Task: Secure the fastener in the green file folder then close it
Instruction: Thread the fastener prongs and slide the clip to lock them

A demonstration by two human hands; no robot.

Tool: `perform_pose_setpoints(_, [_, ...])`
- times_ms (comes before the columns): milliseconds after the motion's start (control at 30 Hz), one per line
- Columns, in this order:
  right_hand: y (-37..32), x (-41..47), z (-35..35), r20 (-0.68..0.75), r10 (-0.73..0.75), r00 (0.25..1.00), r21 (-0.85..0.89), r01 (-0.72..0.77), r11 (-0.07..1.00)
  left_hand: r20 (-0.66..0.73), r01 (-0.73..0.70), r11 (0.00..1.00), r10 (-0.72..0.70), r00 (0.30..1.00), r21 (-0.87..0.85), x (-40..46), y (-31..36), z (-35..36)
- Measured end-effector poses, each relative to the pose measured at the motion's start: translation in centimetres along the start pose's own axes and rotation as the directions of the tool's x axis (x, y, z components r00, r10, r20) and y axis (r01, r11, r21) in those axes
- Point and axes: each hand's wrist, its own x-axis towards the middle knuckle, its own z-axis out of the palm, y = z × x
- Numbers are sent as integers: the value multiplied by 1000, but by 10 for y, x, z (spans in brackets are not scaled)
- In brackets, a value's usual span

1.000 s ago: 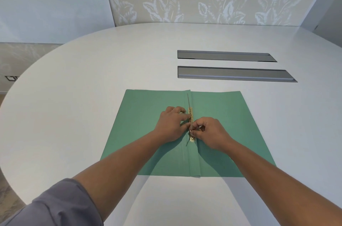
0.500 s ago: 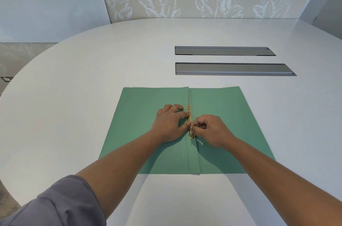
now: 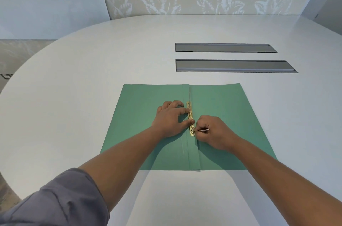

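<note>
The green file folder (image 3: 227, 107) lies open and flat on the white table, its spine running away from me. A brass fastener bar (image 3: 190, 114) sits along the spine. My left hand (image 3: 170, 120) rests on the left flap, with the index finger and thumb pressing on the bar. My right hand (image 3: 214, 135) is on the right flap, fingers curled, pinching a thin metal prong (image 3: 203, 130) that sticks out sideways from the bar's near end.
Two long grey recessed slots, one (image 3: 235, 66) just beyond the folder and one (image 3: 224, 47) farther back, are set into the oval table (image 3: 74, 96). A leaf-patterned wall stands behind the table.
The right hand has bent the thin prong from near the bar out to the right. The left hand's fingers have shifted slightly along the bar. The camera has tilted a little.
</note>
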Motion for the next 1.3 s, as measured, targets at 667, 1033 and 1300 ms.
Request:
perform_pose_setpoints(667, [-21, -5, 10, -8, 23, 1000, -114, -23, 993, -27, 10, 1000, -10, 1000, -10, 0, 0, 2])
perform_pose_setpoints(1033, [-14, -15, 12, -4, -99, 995, -112, 98, 989, -19, 9, 1000, -10, 1000, -19, 1, -2, 3])
perform_pose_setpoints(1300, [-1, -5, -7, 120, 2, 993, 77, -12, 997, -6, 16, 1000, -16, 1000, -6, 1, 0, 1])
